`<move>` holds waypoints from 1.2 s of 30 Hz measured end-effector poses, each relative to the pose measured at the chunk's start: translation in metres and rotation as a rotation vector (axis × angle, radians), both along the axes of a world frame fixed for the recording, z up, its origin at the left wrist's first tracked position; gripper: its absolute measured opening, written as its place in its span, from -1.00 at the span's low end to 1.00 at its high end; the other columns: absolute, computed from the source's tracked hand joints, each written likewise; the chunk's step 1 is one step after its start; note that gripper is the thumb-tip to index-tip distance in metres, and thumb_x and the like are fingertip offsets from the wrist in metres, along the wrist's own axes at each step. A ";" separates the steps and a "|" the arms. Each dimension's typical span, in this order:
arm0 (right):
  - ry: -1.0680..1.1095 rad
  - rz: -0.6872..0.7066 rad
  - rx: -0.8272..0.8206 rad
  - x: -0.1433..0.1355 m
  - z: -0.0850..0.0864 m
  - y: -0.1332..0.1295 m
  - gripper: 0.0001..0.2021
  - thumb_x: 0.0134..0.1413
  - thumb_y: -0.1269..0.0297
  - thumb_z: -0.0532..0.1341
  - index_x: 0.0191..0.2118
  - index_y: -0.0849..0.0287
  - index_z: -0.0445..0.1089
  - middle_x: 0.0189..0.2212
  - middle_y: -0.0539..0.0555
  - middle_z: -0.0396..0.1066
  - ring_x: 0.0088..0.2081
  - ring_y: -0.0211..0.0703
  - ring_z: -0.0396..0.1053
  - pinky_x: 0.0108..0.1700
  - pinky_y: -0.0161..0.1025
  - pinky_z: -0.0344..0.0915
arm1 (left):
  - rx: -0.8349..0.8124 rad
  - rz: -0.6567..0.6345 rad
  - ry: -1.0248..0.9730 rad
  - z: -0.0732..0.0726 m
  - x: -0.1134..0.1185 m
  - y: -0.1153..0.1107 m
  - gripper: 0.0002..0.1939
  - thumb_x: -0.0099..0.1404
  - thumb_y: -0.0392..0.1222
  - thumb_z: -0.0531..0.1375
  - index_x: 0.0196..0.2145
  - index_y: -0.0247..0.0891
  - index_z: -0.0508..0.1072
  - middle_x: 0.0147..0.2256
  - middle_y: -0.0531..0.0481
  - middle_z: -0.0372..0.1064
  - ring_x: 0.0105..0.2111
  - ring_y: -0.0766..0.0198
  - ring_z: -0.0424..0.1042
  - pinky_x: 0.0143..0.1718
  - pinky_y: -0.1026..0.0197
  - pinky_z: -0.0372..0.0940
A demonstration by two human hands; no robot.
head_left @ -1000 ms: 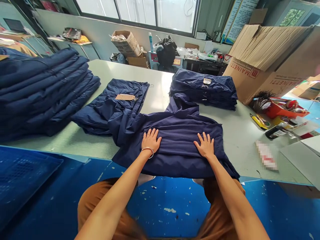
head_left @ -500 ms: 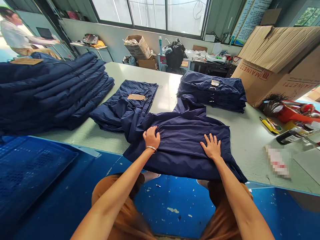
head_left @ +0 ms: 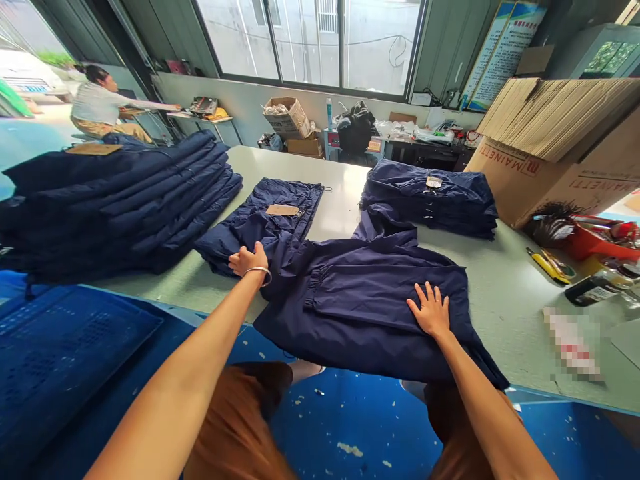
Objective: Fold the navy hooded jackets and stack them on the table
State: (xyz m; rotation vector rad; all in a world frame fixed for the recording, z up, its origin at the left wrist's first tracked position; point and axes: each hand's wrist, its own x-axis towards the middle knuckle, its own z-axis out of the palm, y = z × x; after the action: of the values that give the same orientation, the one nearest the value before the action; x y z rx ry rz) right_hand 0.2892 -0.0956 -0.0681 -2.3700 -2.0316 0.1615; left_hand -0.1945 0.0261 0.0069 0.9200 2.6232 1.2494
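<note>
A navy jacket [head_left: 360, 340] lies spread in front of me, its hood at the far side and its elastic cuff showing on the left. My right hand [head_left: 431, 311] rests flat on the jacket's right part, fingers spread. My left hand [head_left: 249, 261], with a bracelet at the wrist, is over the left sleeve beside a folded navy garment [head_left: 235, 230]. Its fingers are loosely bent and apart, with nothing visibly held. A brown tag [head_left: 283, 210] lies on that garment. Whether the left fingertips touch cloth is unclear.
Navy garment stacks stand at left [head_left: 150, 200] and back right [head_left: 430, 193]. A large cardboard box [head_left: 525, 173], a red tray [head_left: 605, 240], a yellow cutter [head_left: 549, 265] and a dark bottle [head_left: 590, 290] are on the right. A person [head_left: 107, 107] sits far left.
My left hand has left the jacket's body and moved left toward the folded garment, uncovering the cuff. My right hand stays flat on the jacket. The view has tilted upward slightly.
</note>
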 end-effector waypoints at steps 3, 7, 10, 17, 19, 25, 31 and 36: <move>-0.001 0.000 -0.003 0.000 0.001 0.000 -0.34 0.33 -0.20 -0.17 0.44 -0.10 -0.10 0.47 0.04 -0.25 0.45 0.13 -0.29 0.38 0.24 -0.26 | -0.065 -0.091 -0.059 -0.004 -0.008 0.011 -0.47 0.21 0.12 0.22 -0.12 -0.48 0.46 -0.01 -0.44 0.37 0.11 -0.32 0.28 0.06 -0.42 0.21; -0.001 0.003 0.007 -0.001 0.001 0.000 -0.35 0.32 -0.19 -0.14 0.43 -0.10 -0.08 0.47 0.05 -0.24 0.45 0.15 -0.27 0.38 0.24 -0.24 | -0.077 -0.187 -0.092 0.001 0.000 0.019 -0.63 0.24 0.02 0.19 -0.21 -0.38 0.50 -0.21 -0.27 0.46 -0.05 -0.20 0.41 -0.03 -0.29 0.32; 0.000 0.001 0.005 -0.001 0.001 0.001 -0.35 0.32 -0.19 -0.14 0.43 -0.10 -0.08 0.47 0.05 -0.24 0.45 0.15 -0.28 0.38 0.24 -0.24 | 0.054 -0.338 0.128 0.020 0.028 0.013 -0.69 0.34 -0.11 0.07 -0.13 -0.32 0.51 -0.23 -0.21 0.45 -0.07 -0.08 0.38 0.03 -0.22 0.29; 0.016 0.001 -0.007 0.000 0.001 0.000 -0.34 0.32 -0.19 -0.15 0.44 -0.11 -0.09 0.47 0.05 -0.26 0.45 0.13 -0.29 0.38 0.25 -0.26 | -0.016 -1.101 0.775 0.005 0.133 -0.076 -0.58 0.27 -0.34 0.11 0.05 -0.11 0.50 -0.03 -0.13 0.44 0.09 0.05 0.32 0.28 -0.11 0.07; 0.017 0.001 -0.012 0.001 0.001 0.000 -0.34 0.32 -0.19 -0.14 0.44 -0.11 -0.10 0.47 0.05 -0.26 0.45 0.13 -0.30 0.38 0.25 -0.27 | -0.179 -1.196 0.863 -0.014 0.144 -0.105 -0.46 0.16 -0.33 0.22 0.11 -0.11 0.46 0.17 -0.18 0.31 0.23 -0.08 0.19 0.33 -0.23 -0.06; 0.032 -0.026 0.008 -0.012 0.017 0.008 -0.37 0.31 -0.04 -0.03 0.39 0.13 0.07 0.44 0.22 -0.15 0.43 0.18 -0.22 0.36 0.29 -0.27 | -0.108 -1.293 0.880 -0.028 0.122 -0.144 -0.37 0.23 -0.32 0.13 0.27 -0.17 0.31 0.27 -0.21 0.19 0.26 -0.01 0.15 0.34 -0.11 0.01; 0.217 0.213 0.266 -0.110 0.063 0.039 -0.47 0.28 0.04 0.07 0.24 0.24 0.26 0.33 0.32 0.10 0.35 0.13 -0.03 0.36 0.22 -0.23 | 0.000 -1.170 0.763 -0.030 0.094 -0.147 -0.46 0.27 -0.33 0.06 0.20 -0.28 0.37 0.16 -0.26 0.30 0.16 -0.01 0.27 0.25 -0.07 0.18; 0.376 0.377 0.257 -0.216 0.079 0.071 -0.37 0.23 -0.03 0.17 0.31 0.16 0.15 0.34 0.31 0.09 0.33 0.15 0.03 0.32 0.26 -0.12 | 0.035 -0.952 0.699 -0.041 0.074 -0.145 -0.52 0.26 -0.29 0.08 0.14 -0.26 0.38 0.11 -0.25 0.30 0.13 -0.06 0.26 0.19 -0.10 0.21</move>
State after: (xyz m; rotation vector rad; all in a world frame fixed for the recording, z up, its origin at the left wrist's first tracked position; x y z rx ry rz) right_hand 0.0727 -0.0241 0.0107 -1.6474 -2.1300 0.3025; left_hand -0.1206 -0.1193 -0.0337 2.5311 1.9272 0.7668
